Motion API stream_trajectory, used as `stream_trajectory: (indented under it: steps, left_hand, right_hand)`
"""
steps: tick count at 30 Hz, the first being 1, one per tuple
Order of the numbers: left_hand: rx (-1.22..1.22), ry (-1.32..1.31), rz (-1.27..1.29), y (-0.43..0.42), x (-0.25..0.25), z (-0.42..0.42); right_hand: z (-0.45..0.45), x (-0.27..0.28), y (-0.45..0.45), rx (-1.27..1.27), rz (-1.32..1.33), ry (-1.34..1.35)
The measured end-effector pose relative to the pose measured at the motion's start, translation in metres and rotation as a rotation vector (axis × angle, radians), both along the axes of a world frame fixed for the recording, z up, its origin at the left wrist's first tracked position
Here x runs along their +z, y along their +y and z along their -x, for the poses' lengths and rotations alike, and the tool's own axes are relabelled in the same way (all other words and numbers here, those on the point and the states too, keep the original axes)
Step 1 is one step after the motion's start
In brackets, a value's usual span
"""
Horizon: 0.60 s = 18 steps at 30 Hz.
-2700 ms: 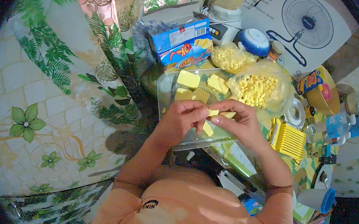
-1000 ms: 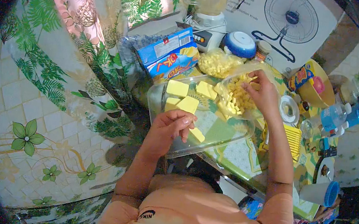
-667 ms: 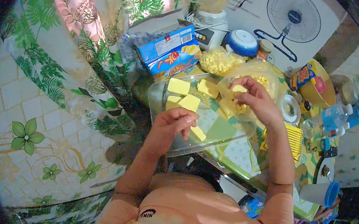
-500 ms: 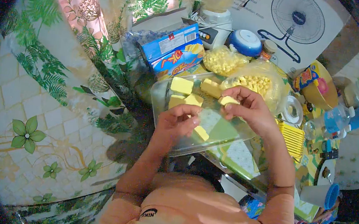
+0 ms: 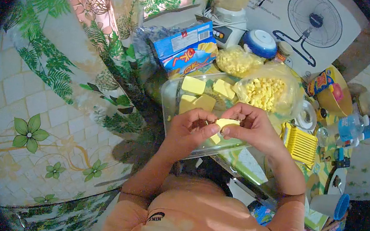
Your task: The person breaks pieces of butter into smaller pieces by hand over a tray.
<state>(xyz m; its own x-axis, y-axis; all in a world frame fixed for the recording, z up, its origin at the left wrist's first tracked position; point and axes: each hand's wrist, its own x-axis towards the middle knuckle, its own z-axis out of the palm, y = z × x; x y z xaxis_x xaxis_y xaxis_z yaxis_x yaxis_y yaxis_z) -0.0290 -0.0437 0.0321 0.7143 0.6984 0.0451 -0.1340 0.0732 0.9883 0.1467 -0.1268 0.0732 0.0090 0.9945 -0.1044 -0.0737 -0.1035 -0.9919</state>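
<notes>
Counter (image 5: 244, 163) carrying clear tray (image 5: 165, 101); bag of yellow chunks (image 5: 265, 93) bulging at tray's far right. Right hand (image 5: 257, 131) pinching; left hand (image 5: 184, 132) holding thumb and forefinger close alongside, contact unclear. Yellow slabs (image 5: 193, 85) lying in tray. Yellow piece (image 5: 228, 123) resting in right-hand pinch, over tray; probably crumbling easily, calling for light, even fingertip pressure.

Left hand (image 5: 191, 132) and right hand (image 5: 252, 127) over clear tray (image 5: 165, 101), fingertips close together. Left: fingers curled, thumb pointing toward right hand. Right: thumb and fingers pinched. Both forearms (image 5: 288, 173) angle inward from tray's near side, elbows bent.
</notes>
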Motion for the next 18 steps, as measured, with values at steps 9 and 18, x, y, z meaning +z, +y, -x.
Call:
stream_trajectory:
  steps: [9,18]
  left_hand:
    - [-0.021,0.039,0.06,0.003,0.004,0.0]
    - [-0.081,-0.12,0.395,0.008,0.0,-0.004]
  right_hand:
    - [-0.005,-0.005,0.004,0.013,0.009,0.075]
    - [-0.007,-0.006,0.007,-0.036,-0.001,0.15]
